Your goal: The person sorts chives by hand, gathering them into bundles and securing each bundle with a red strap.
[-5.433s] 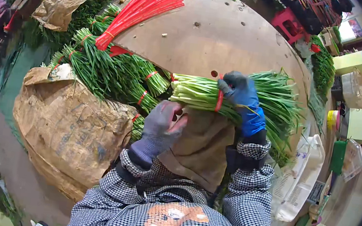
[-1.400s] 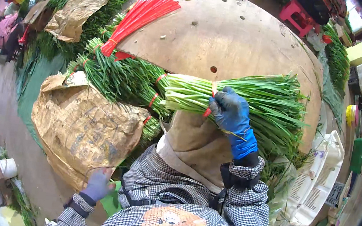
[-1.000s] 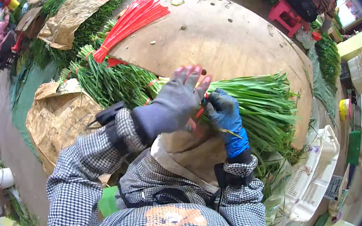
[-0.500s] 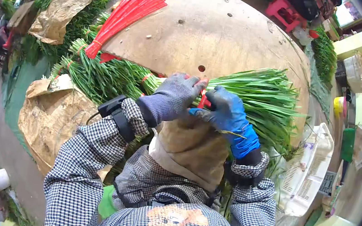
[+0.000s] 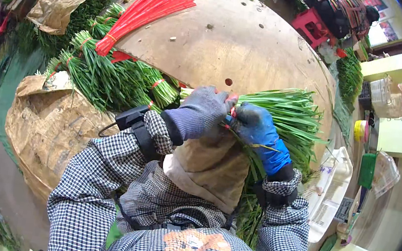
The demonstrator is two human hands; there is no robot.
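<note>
A bunch of long green chives (image 5: 290, 107) lies across the near edge of the round wooden board, leaves to the right and pale stalks to the left. My left hand (image 5: 204, 109), in a grey-purple glove, is closed over the stalk part. Close beside it my right hand (image 5: 258, 125), in a blue glove, is closed with its fingertips at a red tie (image 5: 234, 111). That tie passes over the bunch between my hands; its ends are mostly hidden by my fingers. Further left on the board lies a sheaf of loose red tie strips (image 5: 147, 14).
Tied bunches of chives (image 5: 101, 74) are heaped left of the board (image 5: 267, 48), beside crumpled brown paper (image 5: 50, 131). A white plastic basket (image 5: 329, 193) stands at the right. A pink stool (image 5: 311, 27) and a person (image 5: 340, 14) are at the far right.
The red tie's ends, which stuck up between my hands, have drawn down, and only a short piece shows. My hands have shifted slightly right, and the whole view has moved a little.
</note>
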